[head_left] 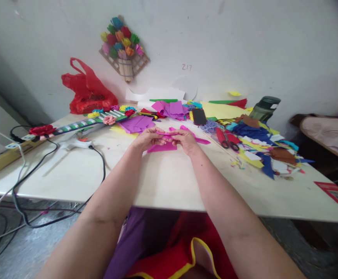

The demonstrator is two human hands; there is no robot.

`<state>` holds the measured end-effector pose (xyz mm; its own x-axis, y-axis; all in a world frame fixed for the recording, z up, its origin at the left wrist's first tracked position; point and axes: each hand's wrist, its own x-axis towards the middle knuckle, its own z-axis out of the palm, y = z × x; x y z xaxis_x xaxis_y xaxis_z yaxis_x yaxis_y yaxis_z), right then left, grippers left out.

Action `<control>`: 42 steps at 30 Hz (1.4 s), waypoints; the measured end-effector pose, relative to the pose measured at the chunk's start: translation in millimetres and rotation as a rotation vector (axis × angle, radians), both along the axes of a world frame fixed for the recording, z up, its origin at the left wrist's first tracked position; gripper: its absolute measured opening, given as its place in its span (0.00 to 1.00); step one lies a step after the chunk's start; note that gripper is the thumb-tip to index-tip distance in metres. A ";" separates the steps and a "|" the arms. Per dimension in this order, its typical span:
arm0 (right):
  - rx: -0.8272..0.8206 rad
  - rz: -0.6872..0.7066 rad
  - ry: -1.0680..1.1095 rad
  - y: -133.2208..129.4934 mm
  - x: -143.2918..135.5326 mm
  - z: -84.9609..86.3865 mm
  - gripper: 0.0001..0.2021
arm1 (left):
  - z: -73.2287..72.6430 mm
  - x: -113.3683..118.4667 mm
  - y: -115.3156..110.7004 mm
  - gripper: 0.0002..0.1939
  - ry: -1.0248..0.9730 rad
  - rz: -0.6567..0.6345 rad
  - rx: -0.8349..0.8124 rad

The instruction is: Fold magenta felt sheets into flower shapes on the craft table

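Note:
My left hand (149,139) and my right hand (185,141) meet over the middle of the table, fingertips pinching a narrow piece of magenta crepe paper (169,135) between them. Under the hands lies a flat magenta sheet (161,147). More magenta pieces stick out behind and to the right of my right hand, one a pointed strip (203,141). To the left of my left hand rests a stack of purple paper (137,124). The exact fold of the pinched paper is too small to make out.
A white glue gun (77,145) with a black cord is at left, near a power strip (8,155). Scissors (228,144), blue yarn (210,126), a phone (199,116) and a scrap heap (262,135) lie right. A red bag (90,93) and bottle (264,108) stand behind.

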<state>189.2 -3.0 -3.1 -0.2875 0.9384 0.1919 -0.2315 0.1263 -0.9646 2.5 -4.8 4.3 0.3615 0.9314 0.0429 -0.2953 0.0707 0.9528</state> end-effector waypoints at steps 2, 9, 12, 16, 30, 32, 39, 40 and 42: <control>0.000 0.001 0.002 0.5 0.1 -0.5 0.12 | 0.6 0.1 -0.7 0.09 -0.008 0.002 -0.002; 0.005 0.003 0.014 0.8 0.6 -0.8 0.11 | -0.1 -0.9 0.1 0.08 -0.016 -0.008 0.004; -0.001 0.003 0.014 -0.3 0.8 0.5 0.10 | -0.7 -1.4 0.9 0.08 -0.018 -0.019 0.002; 0.009 0.004 0.011 -1.2 0.8 1.3 0.10 | -0.3 -1.5 1.8 0.07 -0.020 -0.035 -0.012; 0.047 0.019 0.016 0.1 -0.3 -0.6 0.09 | 2.0 -2.0 2.8 0.07 -0.006 -0.004 0.029; 0.048 0.020 0.033 -0.6 0.3 -0.1 0.10 | 1.2 -1.7 3.5 0.07 0.022 0.015 0.031; 0.010 -0.059 -0.031 2.3 -1.2 -3.4 0.15 | 1.8 -0.5 2.1 0.09 0.084 0.048 0.039; 0.009 -0.065 -0.037 2.6 -1.7 -3.7 0.15 | 1.9 -0.3 1.8 0.09 0.091 0.052 0.041; 0.013 -0.071 -0.045 3.2 -2.4 -4.1 0.16 | 1.5 -0.2 1.9 0.08 0.102 0.056 0.046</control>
<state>186.8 0.2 -7.3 -0.2291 0.9542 0.1925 -0.1782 0.1533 -0.9720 2.3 -2.8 5.7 0.3134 0.9482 0.0517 -0.1995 0.0125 0.9798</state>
